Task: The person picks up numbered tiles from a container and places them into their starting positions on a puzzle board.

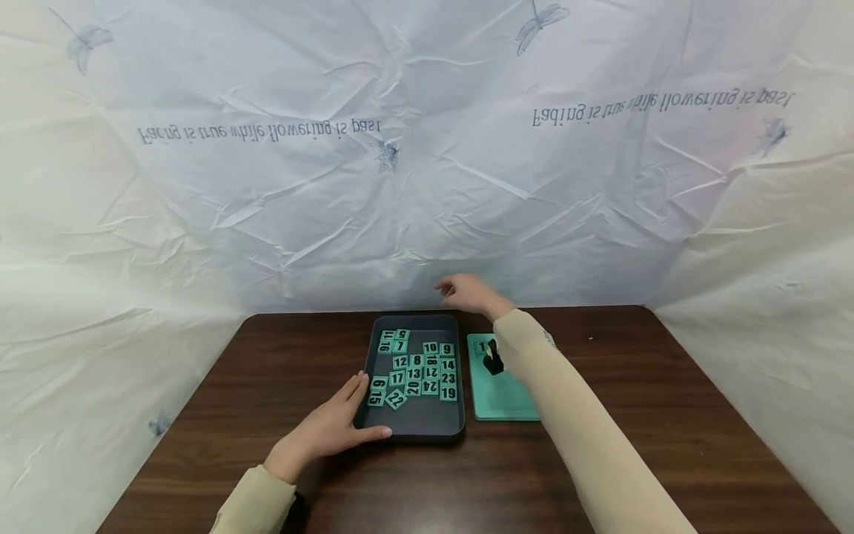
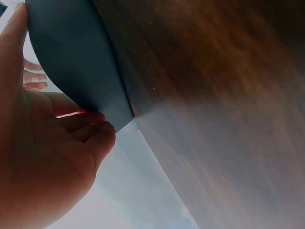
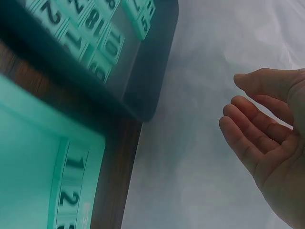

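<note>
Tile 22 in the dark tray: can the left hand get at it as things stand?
Probably yes. The left hand rests on the dark tray at its near left corner, tile 22 lies uncovered just beyond the fingers, and nothing stands between.

dark grey rectangular plastic tray (image 1: 373, 348): 1 | mint-green rectangular board (image 1: 503, 404): 1 | mint-green square number tiles in tray (image 1: 415, 373): about 20 | number tiles on board (image 3: 71, 181): at least 2 | bare hands: 2, left hand (image 1: 327, 430), right hand (image 1: 470, 293) | dark brown wooden table (image 1: 667, 386): 1

Left hand (image 1: 331, 429) laid flat, fingers extended; right hand (image 1: 470, 294) raised on an outstretched arm, fingers relaxed, nothing held.
</note>
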